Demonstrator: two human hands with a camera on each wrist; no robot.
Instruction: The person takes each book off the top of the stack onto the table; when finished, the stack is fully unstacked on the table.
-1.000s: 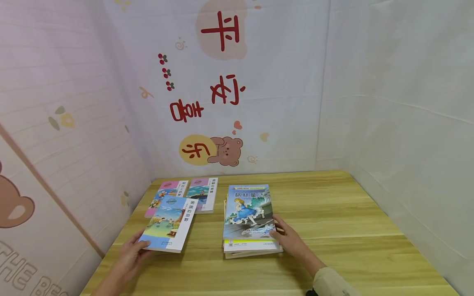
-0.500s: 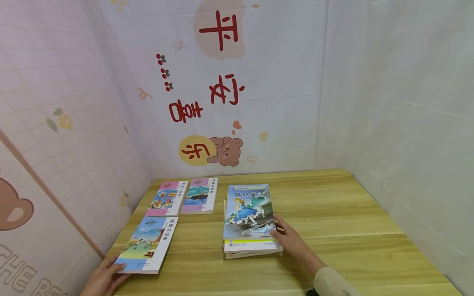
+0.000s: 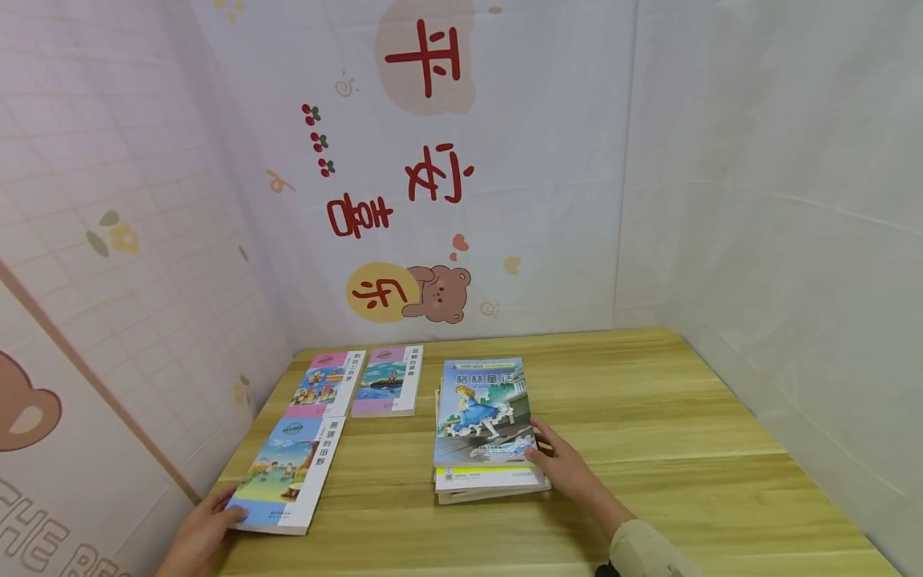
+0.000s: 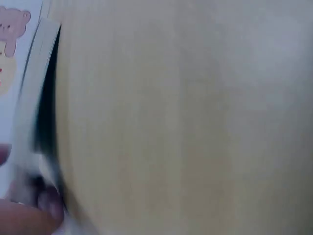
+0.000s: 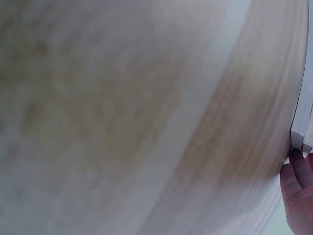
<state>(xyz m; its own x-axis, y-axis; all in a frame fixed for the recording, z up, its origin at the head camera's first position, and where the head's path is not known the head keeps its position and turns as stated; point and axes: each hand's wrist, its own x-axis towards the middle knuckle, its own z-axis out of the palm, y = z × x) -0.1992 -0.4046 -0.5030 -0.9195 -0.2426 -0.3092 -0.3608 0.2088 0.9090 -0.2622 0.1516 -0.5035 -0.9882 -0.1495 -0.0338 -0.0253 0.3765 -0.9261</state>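
One grip at left, one loose touch at right

Head view: the left hand (image 3: 205, 525) grasps the near left corner of a blue-and-white paperback book with a children-by-water cover (image 3: 277, 473), thumb on top. This book sits on the left side of the yellowish wood-grain bench (image 3: 649, 433). Just beyond it lie two pink-and-white paperbacks side by side, one with a colourful cartoon scene (image 3: 324, 383), the other with a blue-green water scene (image 3: 385, 381). Well to their right is a stack of books (image 3: 493, 481), its edges uneven, topped by a blue-grey book showing a blonde girl in a blue dress (image 3: 486, 413). The right hand (image 3: 566, 469) rests against the stack's right edge without clenching. Behind hangs a white fabric wall (image 3: 555, 160) with red characters and a brown bear.

Left wrist view: blurred fingers hold the near end of a book, its pale page edges facing the camera.

Right wrist view: nearly straight fingertips touch a pale book corner at the far right; the bench is blurred.
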